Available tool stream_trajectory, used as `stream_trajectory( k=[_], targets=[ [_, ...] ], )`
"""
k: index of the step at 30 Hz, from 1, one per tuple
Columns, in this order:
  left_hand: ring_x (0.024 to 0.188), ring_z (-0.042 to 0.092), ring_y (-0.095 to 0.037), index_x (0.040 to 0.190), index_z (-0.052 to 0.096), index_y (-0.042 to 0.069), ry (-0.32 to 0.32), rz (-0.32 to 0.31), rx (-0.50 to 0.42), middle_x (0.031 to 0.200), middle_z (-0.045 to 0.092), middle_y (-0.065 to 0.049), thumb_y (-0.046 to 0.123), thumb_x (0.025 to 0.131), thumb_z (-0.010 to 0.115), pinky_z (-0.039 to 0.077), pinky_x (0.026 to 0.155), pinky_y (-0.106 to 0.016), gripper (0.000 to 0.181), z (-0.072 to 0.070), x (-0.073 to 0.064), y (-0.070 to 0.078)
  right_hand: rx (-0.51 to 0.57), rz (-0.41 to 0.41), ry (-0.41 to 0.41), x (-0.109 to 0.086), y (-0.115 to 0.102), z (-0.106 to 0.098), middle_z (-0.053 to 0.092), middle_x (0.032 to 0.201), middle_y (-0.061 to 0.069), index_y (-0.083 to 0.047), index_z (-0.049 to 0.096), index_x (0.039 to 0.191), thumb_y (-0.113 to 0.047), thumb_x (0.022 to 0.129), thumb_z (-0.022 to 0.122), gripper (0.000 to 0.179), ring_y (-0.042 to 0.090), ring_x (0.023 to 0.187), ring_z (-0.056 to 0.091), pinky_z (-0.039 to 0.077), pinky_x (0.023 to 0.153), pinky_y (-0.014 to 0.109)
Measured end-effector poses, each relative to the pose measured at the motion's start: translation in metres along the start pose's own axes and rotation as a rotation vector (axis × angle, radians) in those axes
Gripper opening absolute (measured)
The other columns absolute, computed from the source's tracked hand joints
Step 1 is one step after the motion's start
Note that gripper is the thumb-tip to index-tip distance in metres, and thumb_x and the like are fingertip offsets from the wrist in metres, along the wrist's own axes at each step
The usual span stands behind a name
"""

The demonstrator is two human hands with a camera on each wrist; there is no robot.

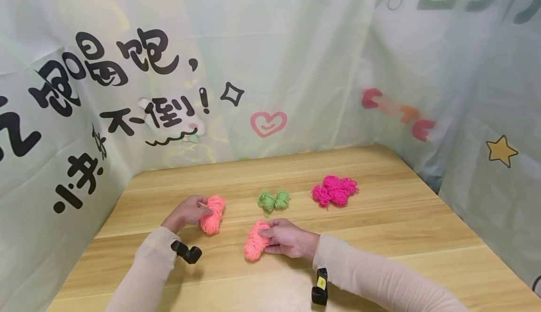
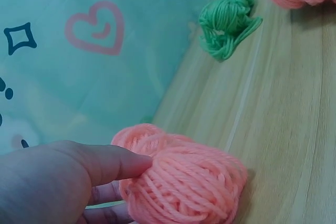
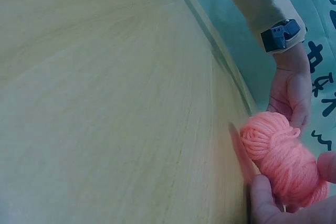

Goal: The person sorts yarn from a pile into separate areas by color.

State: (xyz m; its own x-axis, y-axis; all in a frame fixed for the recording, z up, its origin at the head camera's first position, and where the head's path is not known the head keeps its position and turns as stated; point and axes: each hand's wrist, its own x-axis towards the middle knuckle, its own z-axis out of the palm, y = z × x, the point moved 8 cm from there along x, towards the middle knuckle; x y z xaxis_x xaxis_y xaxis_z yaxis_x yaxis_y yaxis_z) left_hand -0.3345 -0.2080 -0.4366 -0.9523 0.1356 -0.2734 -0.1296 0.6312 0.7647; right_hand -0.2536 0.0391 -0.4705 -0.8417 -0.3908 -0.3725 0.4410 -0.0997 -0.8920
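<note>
Two coral-pink yarn skeins are in the hands over a wooden table. My left hand (image 1: 189, 212) grips one pink skein (image 1: 212, 215) by its left side; the left wrist view shows the thumb pressed on its strands, with fingers behind it. The other pink skein (image 1: 256, 242) is pinched by my right hand (image 1: 289, 239) between thumb and fingers, tilted, nearer the front. In the right wrist view this skein (image 3: 281, 156) shows a tied-in waist and a loose loop. Beyond the hands lies a green skein (image 1: 274, 201), narrow in the middle.
A magenta yarn bundle (image 1: 336, 191) with loose loops lies to the right of the green skein. The wooden table (image 1: 405, 227) meets printed cloth walls (image 1: 304, 77) at the back and sides. A black wrist camera (image 1: 186, 251) sits on the left sleeve, another camera (image 1: 320, 287) on the right.
</note>
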Motion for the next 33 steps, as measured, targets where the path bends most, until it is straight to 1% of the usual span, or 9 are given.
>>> stream_trajectory(
  k=[6, 12, 19, 23, 30, 33],
  targets=[
    [0.086, 0.059, -0.024, 0.128, 0.046, -0.012, 0.003, 0.002, -0.008, 0.106, 0.058, -0.019, 0.010, 0.089, 0.065, 0.054, 0.071, -0.036, 0.048, -0.001, -0.001, -0.003, -0.002, 0.002, -0.003, 0.000, -0.001, 0.000, 0.061, 0.088, 0.008, 0.001, 0.048, 0.112, -0.004, 0.092, 0.061, 0.024, 0.018, 0.077, 0.060, 0.054, 0.077, 0.036],
    [0.082, 0.058, -0.022, 0.124, 0.048, -0.011, 0.007, 0.000, -0.022, 0.101, 0.057, -0.018, 0.008, 0.090, 0.064, 0.054, 0.068, -0.035, 0.042, -0.002, 0.000, -0.007, -0.007, -0.006, -0.005, 0.003, -0.005, 0.001, 0.061, 0.091, 0.010, 0.003, 0.047, 0.114, -0.003, 0.093, 0.060, 0.025, 0.019, 0.079, 0.060, 0.054, 0.080, 0.036],
    [0.082, 0.058, -0.022, 0.123, 0.048, -0.011, 0.011, -0.007, -0.024, 0.100, 0.056, -0.017, 0.010, 0.090, 0.064, 0.054, 0.067, -0.034, 0.042, -0.003, 0.004, -0.013, -0.008, -0.016, -0.006, 0.008, -0.011, 0.003, 0.061, 0.097, 0.013, 0.003, 0.045, 0.116, -0.002, 0.093, 0.059, 0.027, 0.021, 0.083, 0.062, 0.054, 0.082, 0.038],
    [0.082, 0.058, -0.021, 0.123, 0.047, -0.011, 0.016, -0.003, -0.025, 0.099, 0.057, -0.017, 0.010, 0.091, 0.064, 0.054, 0.067, -0.034, 0.042, -0.003, 0.003, -0.014, -0.008, -0.016, -0.004, 0.010, -0.014, 0.006, 0.061, 0.099, 0.014, 0.004, 0.044, 0.117, -0.002, 0.093, 0.059, 0.029, 0.023, 0.085, 0.062, 0.053, 0.083, 0.040],
    [0.078, 0.059, -0.020, 0.122, 0.047, -0.012, 0.009, -0.004, -0.070, 0.097, 0.057, -0.017, 0.007, 0.091, 0.063, 0.054, 0.065, -0.034, 0.040, -0.003, 0.002, -0.016, -0.010, -0.017, 0.013, 0.012, -0.019, 0.010, 0.060, 0.102, 0.017, 0.005, 0.045, 0.120, -0.003, 0.093, 0.059, 0.031, 0.026, 0.089, 0.062, 0.053, 0.085, 0.042],
    [0.075, 0.057, -0.019, 0.121, 0.047, -0.012, 0.008, 0.005, -0.072, 0.094, 0.056, -0.016, 0.007, 0.091, 0.063, 0.052, 0.063, -0.033, 0.039, -0.003, 0.001, -0.016, -0.010, -0.011, 0.021, 0.013, -0.022, 0.011, 0.059, 0.104, 0.018, 0.004, 0.043, 0.122, -0.004, 0.094, 0.058, 0.033, 0.029, 0.092, 0.062, 0.053, 0.084, 0.044]
  ],
)
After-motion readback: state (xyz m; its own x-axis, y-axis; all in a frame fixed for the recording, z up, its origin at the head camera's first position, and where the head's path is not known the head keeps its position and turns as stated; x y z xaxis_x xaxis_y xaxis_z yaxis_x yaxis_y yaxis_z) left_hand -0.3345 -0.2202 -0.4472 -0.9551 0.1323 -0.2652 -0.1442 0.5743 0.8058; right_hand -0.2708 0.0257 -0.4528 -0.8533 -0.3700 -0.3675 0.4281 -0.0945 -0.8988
